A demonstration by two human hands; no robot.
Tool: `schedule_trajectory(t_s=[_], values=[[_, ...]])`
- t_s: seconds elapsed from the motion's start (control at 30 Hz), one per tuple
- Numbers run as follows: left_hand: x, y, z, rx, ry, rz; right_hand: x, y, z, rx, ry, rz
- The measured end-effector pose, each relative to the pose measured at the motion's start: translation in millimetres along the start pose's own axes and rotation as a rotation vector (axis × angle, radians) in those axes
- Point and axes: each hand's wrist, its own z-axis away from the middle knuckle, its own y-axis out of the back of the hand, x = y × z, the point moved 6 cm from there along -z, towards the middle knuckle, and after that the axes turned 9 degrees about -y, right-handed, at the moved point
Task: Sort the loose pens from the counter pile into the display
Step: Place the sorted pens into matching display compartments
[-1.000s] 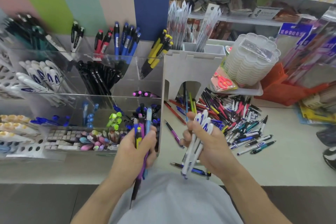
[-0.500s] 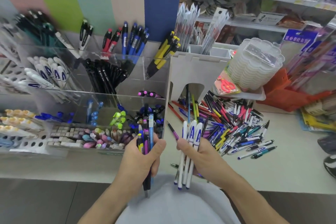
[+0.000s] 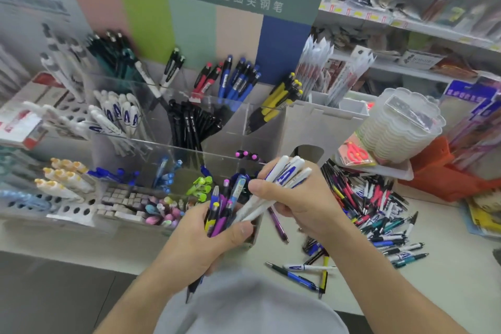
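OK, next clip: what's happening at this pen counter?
A person is sorting pens at a shop counter. The right hand grips a bundle of white pens with blue markings, angled toward the clear display, where matching white pens already stand in one compartment. The left hand holds a mixed bunch of purple, yellow and blue pens. A large loose pile of pens lies unsorted on the counter to the right.

I am gripping glossy white plastic pens [image 3: 282, 182]; I am facing a clear, shiny acrylic display [image 3: 173, 149], a smooth matt counter [image 3: 447, 279] and stacked translucent plastic containers [image 3: 401, 127].
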Motion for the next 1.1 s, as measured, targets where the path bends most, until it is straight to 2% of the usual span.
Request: schedule_trajectory(t_s=[0.13,0.23,0.33,0.53,0.63,0.77,0.8,0.87,1.0,1.1], values=[[18,33,-1,0.025,-0.064,-0.044,-36,-18,-9,-0.069,0.086,0.122],[23,60,-7,0.065,-0.096,-0.026,-54,-31,-20,-0.038,0.129,0.217],[23,82,-14,0.116,-0.123,0.042,-61,-44,-36,0.045,0.174,0.168],[21,116,-20,0.255,-0.194,0.127,-72,-80,-62,0.029,0.267,0.3],[17,131,-20,0.447,-0.221,0.191,-82,-90,-74,0.099,0.344,0.33],[3,167,-6,0.945,-0.185,0.143,-110,-105,-87,0.195,0.574,0.437],[2,174,-3,1.037,-0.185,0.107,-116,-112,-91,0.187,0.634,0.475],[2,184,-3,1.114,-0.182,0.035,-121,-131,-99,0.123,0.726,0.587],[3,193,-16,1.095,-0.181,-0.057,-112,-162,-115,-0.031,0.83,0.807],[10,190,-22,1.084,-0.209,-0.021,-104,-177,-124,-0.125,0.894,0.917]])
